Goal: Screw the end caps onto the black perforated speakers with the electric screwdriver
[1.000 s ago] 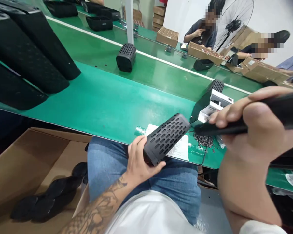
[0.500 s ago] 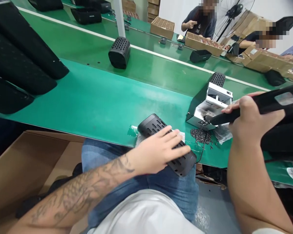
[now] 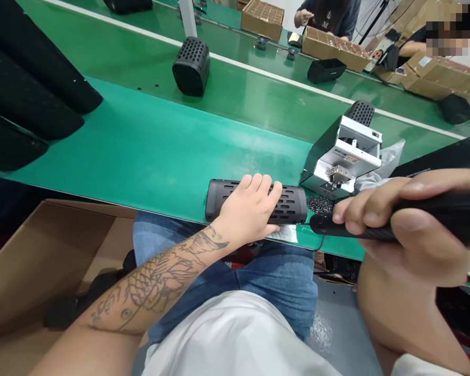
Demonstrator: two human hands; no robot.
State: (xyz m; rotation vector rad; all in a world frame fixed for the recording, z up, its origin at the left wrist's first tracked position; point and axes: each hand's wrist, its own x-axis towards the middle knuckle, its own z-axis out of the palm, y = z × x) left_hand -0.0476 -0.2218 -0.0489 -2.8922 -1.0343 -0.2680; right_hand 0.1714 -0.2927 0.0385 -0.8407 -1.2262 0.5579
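Observation:
My left hand (image 3: 250, 209) is wrapped over a black slotted speaker housing (image 3: 293, 204), holding it at the table's front edge. The housing lies lengthwise from left to right, its middle covered by my hand. In my right hand (image 3: 407, 224) is a black electric screwdriver (image 3: 376, 227), held level with its tip pointing left at the right end of the housing. Whether the tip touches the housing I cannot make out. Just behind the screwdriver's nose lies a heap of small dark screws (image 3: 320, 204). A silver and black screw feeder (image 3: 347, 156) stands behind the heap.
Another perforated black housing (image 3: 191, 65) stands upright farther back. Large black panels (image 3: 35, 73) occupy the left side. An open cardboard box (image 3: 43, 261) sits below at left. Across the green table are divided cartons (image 3: 262, 20) and two people.
My right hand has brought the screwdriver from the screw feeder down and left to the housing's end. My left hand has turned the housing from slanted to level across the table edge.

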